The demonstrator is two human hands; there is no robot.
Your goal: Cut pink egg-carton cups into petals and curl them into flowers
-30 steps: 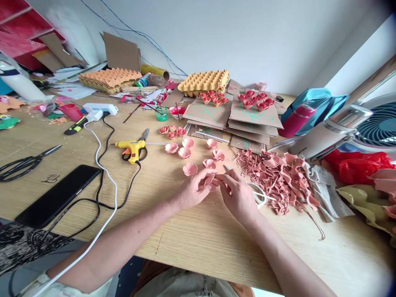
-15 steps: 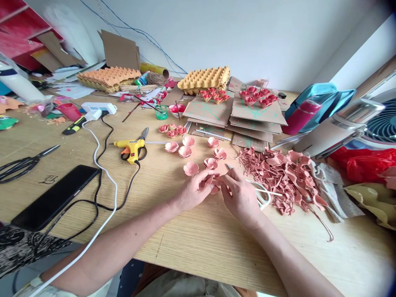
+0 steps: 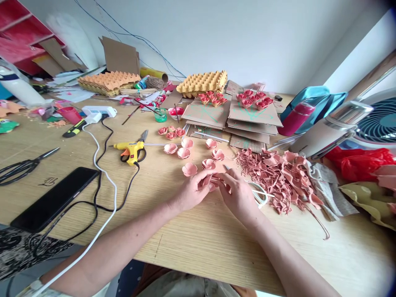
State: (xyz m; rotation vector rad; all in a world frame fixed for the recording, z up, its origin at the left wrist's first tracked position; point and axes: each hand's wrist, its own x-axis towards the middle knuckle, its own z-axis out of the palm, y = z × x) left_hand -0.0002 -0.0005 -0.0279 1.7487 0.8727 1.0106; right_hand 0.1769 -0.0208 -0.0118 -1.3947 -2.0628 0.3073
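The pink cup (image 3: 212,182) sits pinched between both hands, just above the table (image 3: 198,243) near its front edge, with most of it hidden by fingers. The left hand (image 3: 193,190) grasps it from the left side, thumb and fingers curled round it; the right hand (image 3: 237,197) meets it from the right, fingertips closed on its petals. Its mouth seems to face up and a little away from the person, though the view is too covered to be sure; it looks roundish, with no clear long axis.

Just beyond the hands lie six loose pink cups (image 3: 189,169), and the scrap pile (image 3: 278,177) lies right of the right hand. White scissors (image 3: 258,194) lie partly under the right wrist. A glue gun (image 3: 131,149) rests further left, its cord running past a phone (image 3: 55,198).

The thin pulp could tear or a petal fold flat if the pinch is too hard; a forearm sweep might scatter the nearby cups.
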